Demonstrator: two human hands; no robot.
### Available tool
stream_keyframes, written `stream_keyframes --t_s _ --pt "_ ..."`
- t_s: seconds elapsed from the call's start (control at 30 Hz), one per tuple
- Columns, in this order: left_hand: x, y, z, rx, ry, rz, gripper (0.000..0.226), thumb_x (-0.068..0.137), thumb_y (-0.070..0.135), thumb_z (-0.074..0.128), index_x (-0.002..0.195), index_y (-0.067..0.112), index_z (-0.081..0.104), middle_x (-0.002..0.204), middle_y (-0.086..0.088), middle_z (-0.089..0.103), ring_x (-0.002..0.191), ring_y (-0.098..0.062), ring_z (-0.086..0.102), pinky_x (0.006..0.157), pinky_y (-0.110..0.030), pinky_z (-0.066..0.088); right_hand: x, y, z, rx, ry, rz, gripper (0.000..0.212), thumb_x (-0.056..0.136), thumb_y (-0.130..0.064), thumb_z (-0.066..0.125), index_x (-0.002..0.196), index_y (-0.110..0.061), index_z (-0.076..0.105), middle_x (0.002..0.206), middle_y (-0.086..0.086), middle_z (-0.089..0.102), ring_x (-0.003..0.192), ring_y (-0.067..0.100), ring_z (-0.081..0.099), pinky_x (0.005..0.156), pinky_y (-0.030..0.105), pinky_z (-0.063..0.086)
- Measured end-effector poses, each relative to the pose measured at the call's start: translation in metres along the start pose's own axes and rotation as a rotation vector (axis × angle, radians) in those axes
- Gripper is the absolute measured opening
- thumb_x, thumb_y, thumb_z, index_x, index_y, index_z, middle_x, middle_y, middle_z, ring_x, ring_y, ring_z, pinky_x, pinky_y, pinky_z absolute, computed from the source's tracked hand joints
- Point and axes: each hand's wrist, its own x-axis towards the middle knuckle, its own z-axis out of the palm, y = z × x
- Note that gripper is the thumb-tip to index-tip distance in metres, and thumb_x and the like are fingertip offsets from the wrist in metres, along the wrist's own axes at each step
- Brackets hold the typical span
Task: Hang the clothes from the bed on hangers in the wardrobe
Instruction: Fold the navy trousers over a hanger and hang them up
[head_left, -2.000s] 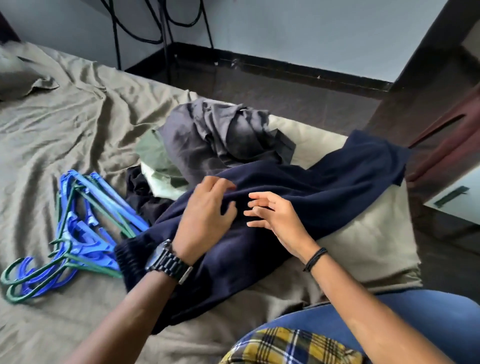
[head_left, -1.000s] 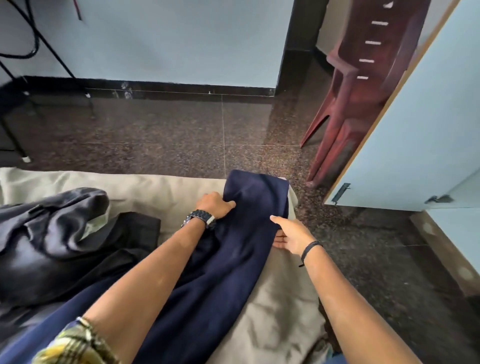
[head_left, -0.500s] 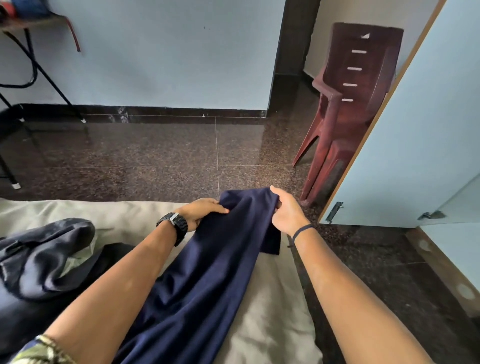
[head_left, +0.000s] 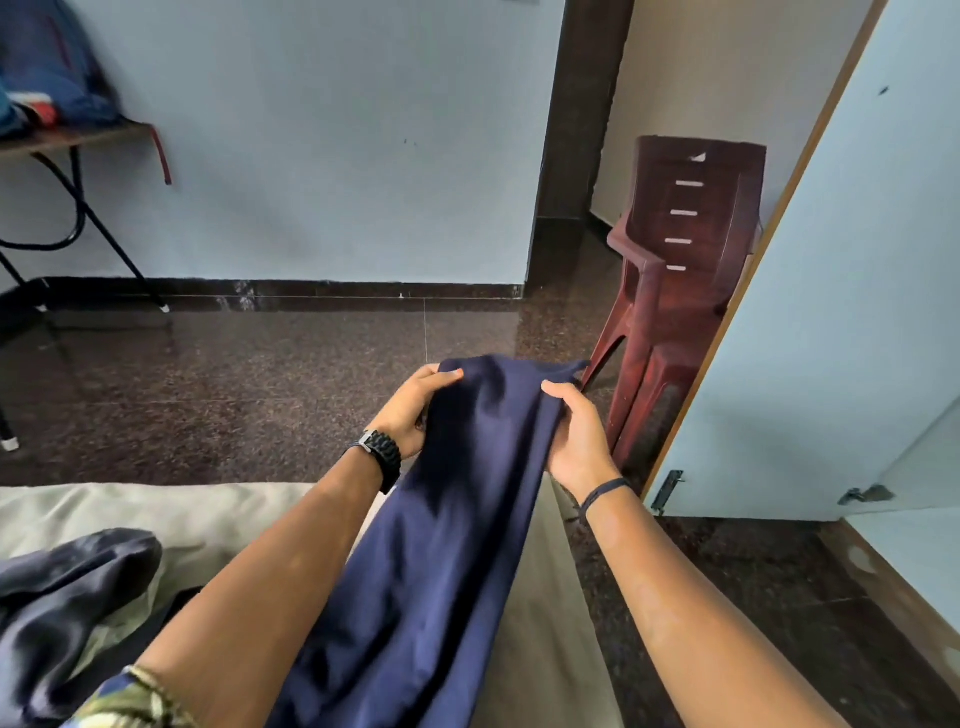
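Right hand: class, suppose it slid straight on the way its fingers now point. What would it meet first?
The right hand grips the navy garment, fingers pointing up and left across the cloth. Going on, it would probably first meet the left hand gripping the other edge; depth is hard to judge, so it might pass above.

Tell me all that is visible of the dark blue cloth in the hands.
The dark blue garment is plain, soft, smooth-looking fabric. Its far end is lifted above the bed's edge; the rest runs down towards the camera between the forearms and leaves the picture at the bottom. The left hand and right hand grip that end at its two sides. It lies over the beige sheet. What garment it is cannot be told.
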Motion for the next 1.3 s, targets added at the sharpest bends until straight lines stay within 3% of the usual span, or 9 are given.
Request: stream_keyframes --t_s 0.17,0.3,0.37,0.6,0.77,0.87,1.03,1.13,1.3 --pt "0.016 -0.005 0.006 0.267 0.049 -0.21 0.04 0.087 0.042 0.064 0.109 0.01 0.068 0.105 -0.009 0.07 0.095 -0.021 0.067 0.084 -0.032 0.053 0.011 0.015 -0.026 -0.03 -0.039 0.214 0.051 0.092 -0.048 0.057 0.124 -0.01 0.063 0.121 0.018 0.065 0.114 0.032 0.06 0.104 0.045 0.043" --pt "0.047 -0.034 -0.005 0.758 0.114 -0.199 0.04 0.081 0.021 0.071 0.113 -0.002 0.064 0.117 -0.016 0.065 0.107 -0.03 0.062 0.098 -0.043 0.048 0.016 0.043 -0.063 -0.273 0.153 0.354 0.029 0.1 -0.029 0.047 0.096 -0.007 0.065 0.084 0.011 0.073 0.09 0.023 0.064 0.089 0.034 0.047" --pt "0.048 -0.045 0.002 0.852 0.089 -0.204 0.031 0.08 0.007 0.065 0.109 -0.005 0.065 0.107 -0.014 0.065 0.096 -0.027 0.06 0.094 -0.041 0.049 0.015 0.051 -0.075 -0.347 0.214 0.384 0.018 0.097 -0.019 0.05 0.097 -0.006 0.063 0.09 0.012 0.07 0.093 0.025 0.062 0.091 0.036 0.046" --pt "0.043 -0.034 0.035 0.377 0.11 -0.103 0.012 0.062 0.026 0.068 0.069 0.021 0.06 0.083 -0.009 0.063 0.086 -0.026 0.058 0.079 -0.038 0.044 0.017 0.026 -0.079 -0.036 0.139 0.243 0.025 0.093 -0.027 0.059 0.078 -0.009 0.066 0.08 0.012 0.067 0.073 0.024 0.064 0.072 0.035 0.046" --pt "0.06 0.006 0.037 0.252 0.149 0.074 0.048 0.046 0.026 0.08 0.087 0.019 0.056 0.1 -0.014 0.061 0.095 -0.027 0.058 0.09 -0.044 0.047 0.021 -0.015 -0.055 -0.157 0.108 -0.054 0.018 0.09 0.006 0.053 0.087 -0.01 0.062 0.082 0.011 0.066 0.076 0.025 0.063 0.069 0.034 0.049" --pt "0.044 0.033 0.036 0.261 0.113 0.069 0.071 0.053 0.034 0.086 0.114 0.013 0.056 0.116 -0.013 0.064 0.104 -0.024 0.061 0.096 -0.039 0.048 0.011 -0.033 -0.036 -0.099 0.015 -0.022 0.017 0.093 -0.006 0.056 0.108 -0.008 0.064 0.102 0.013 0.068 0.092 0.026 0.066 0.081 0.035 0.051" --pt "-0.017 0.051 0.034 0.552 -0.113 0.028 0.062 0.083 -0.006 0.058 0.133 0.028 0.044 0.098 -0.015 0.06 0.092 -0.024 0.058 0.092 -0.039 0.047 -0.017 -0.031 -0.02 -0.169 0.012 0.213 0.031 0.092 -0.037 0.061 0.109 -0.012 0.064 0.104 0.01 0.068 0.1 0.02 0.063 0.085 0.031 0.048" --pt "-0.051 0.049 0.028 0.583 -0.158 0.065 0.062 0.082 -0.016 0.05 0.127 0.026 0.047 0.103 -0.019 0.064 0.091 -0.026 0.061 0.088 -0.037 0.048 -0.037 -0.024 -0.011 -0.285 0.005 0.13 0.019 0.095 -0.016 0.057 0.113 -0.011 0.06 0.1 0.012 0.066 0.094 0.024 0.063 0.079 0.034 0.05" --pt "-0.113 0.047 0.011 0.568 0.079 0.159 0.054 0.077 -0.015 0.063 0.125 0.004 0.051 0.098 -0.019 0.065 0.093 -0.027 0.061 0.09 -0.041 0.049 -0.086 -0.02 0.022 -0.351 -0.039 -0.006 0.013 0.087 0.002 0.059 0.089 -0.009 0.067 0.086 0.008 0.068 0.086 0.024 0.063 0.073 0.028 0.049"
